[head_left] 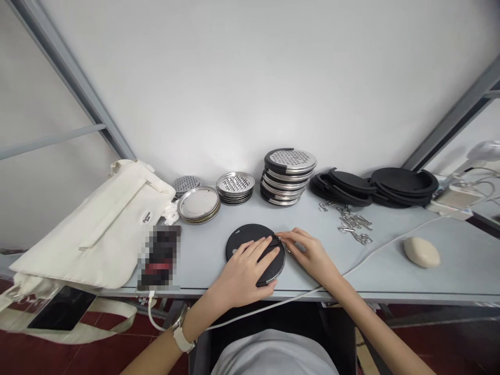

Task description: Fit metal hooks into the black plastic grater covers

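A round black plastic disc (246,235) with a thin silvery edge at its lower right lies on the grey table (207,260). It looks like the black parts in the stack of round graters behind it. My left hand (250,271) rests flat on top, fingers stretched out and covering much of its face. At the disc's right edge, my right hand (307,252) pinches a small metal clip (278,238) between thumb and fingertips; the clip is mostly hidden. Nearest to this hand, several loose metal clips (354,221) lie in a heap on the right.
Behind stand assembled round graters (289,177), metal grater plates (235,187), plain metal discs (198,204) and black plastic holders (347,187). A white bag (105,224) and blurred phone (162,255) are left. A white cable (375,255) crosses near a beige oval object (422,252).
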Demonstrator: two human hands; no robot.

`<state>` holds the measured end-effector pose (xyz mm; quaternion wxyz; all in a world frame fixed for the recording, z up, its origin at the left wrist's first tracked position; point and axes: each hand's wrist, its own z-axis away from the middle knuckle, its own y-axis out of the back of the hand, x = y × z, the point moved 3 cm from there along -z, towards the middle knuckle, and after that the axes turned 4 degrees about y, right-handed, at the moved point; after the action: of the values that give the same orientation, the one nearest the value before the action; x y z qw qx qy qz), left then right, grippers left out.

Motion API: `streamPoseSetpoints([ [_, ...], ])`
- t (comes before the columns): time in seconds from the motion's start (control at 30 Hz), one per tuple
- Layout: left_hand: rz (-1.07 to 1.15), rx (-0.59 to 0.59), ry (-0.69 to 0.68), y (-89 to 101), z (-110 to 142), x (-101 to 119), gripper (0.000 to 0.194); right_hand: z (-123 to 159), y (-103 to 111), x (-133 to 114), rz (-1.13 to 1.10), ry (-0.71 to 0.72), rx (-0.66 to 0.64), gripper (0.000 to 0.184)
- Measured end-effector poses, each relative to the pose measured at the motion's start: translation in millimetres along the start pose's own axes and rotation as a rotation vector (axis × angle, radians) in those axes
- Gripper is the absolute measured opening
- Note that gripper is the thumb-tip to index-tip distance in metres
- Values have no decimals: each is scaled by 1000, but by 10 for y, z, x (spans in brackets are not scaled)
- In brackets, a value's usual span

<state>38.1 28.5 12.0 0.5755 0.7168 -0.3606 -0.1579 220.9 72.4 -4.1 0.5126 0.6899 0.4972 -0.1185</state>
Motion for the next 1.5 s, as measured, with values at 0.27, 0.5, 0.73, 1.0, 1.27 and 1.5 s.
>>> streamPoseSetpoints([
  [0.27, 0, -4, 6, -10, -2, 1, 62, -6, -30, 24, -3, 9, -17, 26],
  [0.5, -11, -21, 9, -3, -5, 3, 62, -1, -32, 25, -25, -13, -48, 28],
  [0.73, -11, -21, 11, -17, -4, -2, 62, -9, -29, -15, -29, -22, -65, 30],
  [1.0, -12, -9, 3, -11, -5, -1, 62, 0, -43, 8, -11, -21, -87, 32],
  [1.27, -6, -10, 4, -13, -3, 1, 62, -5, -26, -14, -10, 7, -82, 31],
  [1.5, -14, -12, 10, -16, -3, -1, 62, -1, -26, -8, 6, 8, -92, 31],
])
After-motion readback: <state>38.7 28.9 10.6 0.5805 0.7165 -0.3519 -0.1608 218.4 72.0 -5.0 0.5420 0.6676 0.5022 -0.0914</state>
